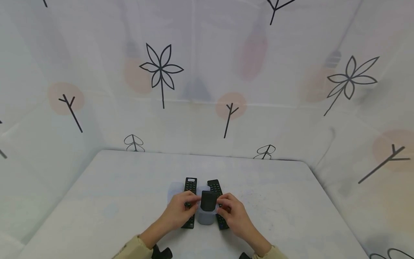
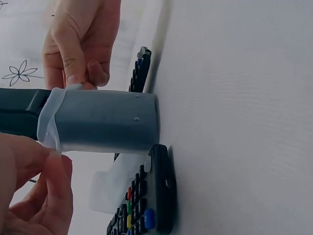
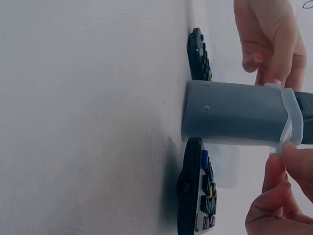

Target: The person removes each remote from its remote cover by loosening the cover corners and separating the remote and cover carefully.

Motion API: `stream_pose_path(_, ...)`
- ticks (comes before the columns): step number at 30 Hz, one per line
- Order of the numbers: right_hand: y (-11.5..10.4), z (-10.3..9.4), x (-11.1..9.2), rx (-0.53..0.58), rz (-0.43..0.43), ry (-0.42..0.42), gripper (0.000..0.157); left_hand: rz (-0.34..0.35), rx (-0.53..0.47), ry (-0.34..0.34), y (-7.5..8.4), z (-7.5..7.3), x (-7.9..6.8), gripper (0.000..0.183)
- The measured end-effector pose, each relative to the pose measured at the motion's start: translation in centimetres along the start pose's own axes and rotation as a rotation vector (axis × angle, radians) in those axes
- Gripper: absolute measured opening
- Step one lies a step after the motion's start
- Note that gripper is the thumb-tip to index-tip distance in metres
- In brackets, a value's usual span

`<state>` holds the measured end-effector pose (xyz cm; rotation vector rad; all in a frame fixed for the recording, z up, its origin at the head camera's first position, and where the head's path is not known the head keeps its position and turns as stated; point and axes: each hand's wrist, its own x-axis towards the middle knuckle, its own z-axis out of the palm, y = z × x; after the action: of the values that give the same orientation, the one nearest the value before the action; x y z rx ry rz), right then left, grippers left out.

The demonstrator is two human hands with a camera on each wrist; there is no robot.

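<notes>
A black remote control (image 1: pixel 208 200) stands upright on the table, its lower part inside a translucent silicone sleeve (image 2: pixel 105 120). The sleeve's rim is folded and rumpled around the remote. My left hand (image 1: pixel 181 208) pinches one side of this rim between thumb and fingers. Opposite it, my right hand (image 1: pixel 235 213) pinches the other side, as the right wrist view shows with the sleeve (image 3: pixel 234 112) between the hands. Small bumps dot the sleeve's wall. The lower part of the standing remote shows only dimly through the sleeve.
One black remote (image 1: pixel 191 183) with a white label lies left of the sleeve, partly under my left hand. Another remote (image 1: pixel 214 185) lies slanted on the right. Pale translucent pieces (image 1: pixel 174 189) lie on the white table (image 1: pixel 97 201). A patterned cloth (image 1: pixel 200 122) hangs behind.
</notes>
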<state>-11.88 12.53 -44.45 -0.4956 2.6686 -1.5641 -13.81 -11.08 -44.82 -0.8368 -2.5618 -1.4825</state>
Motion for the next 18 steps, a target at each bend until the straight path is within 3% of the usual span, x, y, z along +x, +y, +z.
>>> stream_pose_path(12,-0.4,0.1,0.0,-0.016,0.024,0.058,0.022,0.029,0.027,0.094,0.0,1.0,0.2,0.026)
stream_pose_path(18,-0.4,0.1,0.0,-0.043,0.019,0.088,0.024,0.075,0.082,0.171,-0.2,1.6,0.3,0.023)
